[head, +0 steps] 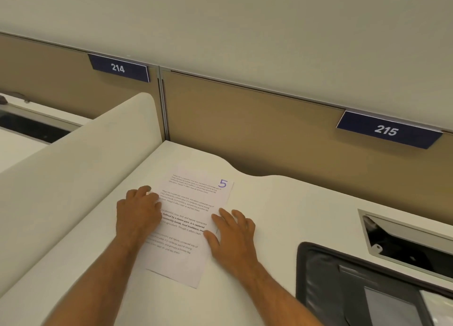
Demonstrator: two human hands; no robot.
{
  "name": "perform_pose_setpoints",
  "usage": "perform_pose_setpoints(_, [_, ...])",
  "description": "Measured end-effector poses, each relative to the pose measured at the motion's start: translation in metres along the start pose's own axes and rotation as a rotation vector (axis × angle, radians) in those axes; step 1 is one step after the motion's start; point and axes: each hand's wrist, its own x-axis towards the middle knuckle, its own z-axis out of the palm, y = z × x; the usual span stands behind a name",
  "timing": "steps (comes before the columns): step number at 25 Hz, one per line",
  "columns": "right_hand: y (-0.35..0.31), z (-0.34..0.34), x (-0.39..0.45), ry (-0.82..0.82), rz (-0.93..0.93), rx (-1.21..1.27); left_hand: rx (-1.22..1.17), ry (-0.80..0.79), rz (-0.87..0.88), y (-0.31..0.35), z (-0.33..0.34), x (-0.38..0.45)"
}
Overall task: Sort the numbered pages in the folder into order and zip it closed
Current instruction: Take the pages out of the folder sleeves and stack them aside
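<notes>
So, two bare forearms come in from the bottom edge, one hand each. Nearest, right of the right hand [231, 235] and well apart from it, one dark folder [348, 289] lies unzipped on the desk [282, 203], cut off by the frame edge; one clear pocket shows inside, contents too blurred to read. Between the two hands lies one visible printed page [188, 225], tilted, marked with a purple 5 at its top right corner; whether more sheets sit under it, cannot tell. Left hand [138, 211] rests on the page's left edge, fingers curled loosely down onto the paper, not clearly pinching it. Right hand lies flat, fingers spread and straight, fingertips on the page's right edge, palm on the desk. Neither hand grasps anything. Beyond the folder, right of the right hand, one rectangular cable cutout [404, 242] is sunk in the desk. Left of the left hand, one cream curved divider [81, 168] runs alongside. Farthest, beyond both hands, a tan partition [245, 129] carries two blue number plates: 214 [118, 68] on the left, 215 [386, 130] on the right.
</notes>
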Motion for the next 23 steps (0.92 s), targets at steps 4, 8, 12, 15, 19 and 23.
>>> perform_pose_setpoints(4, [-0.005,0.003,0.028,-0.112,-0.002,-0.113,0.038,-0.117,0.025,-0.007,0.015,0.018])
perform_pose_setpoints(8, [-0.013,0.006,0.049,-0.189,-0.01,-0.193,0.048,-0.222,0.005,-0.012,0.026,0.039])
perform_pose_setpoints(12, [-0.013,0.014,0.065,-0.199,-0.011,-0.211,0.055,-0.23,0.002,-0.014,0.031,0.057])
perform_pose_setpoints(15, [-0.015,0.015,0.072,-0.213,-0.002,-0.208,0.063,-0.238,0.004,-0.016,0.033,0.066])
perform_pose_setpoints(19, [-0.015,0.017,0.081,-0.242,0.008,-0.232,0.095,-0.221,0.015,-0.017,0.036,0.077])
perform_pose_setpoints(23, [-0.014,0.017,0.081,-0.241,0.008,-0.222,0.086,-0.202,0.013,-0.016,0.036,0.078])
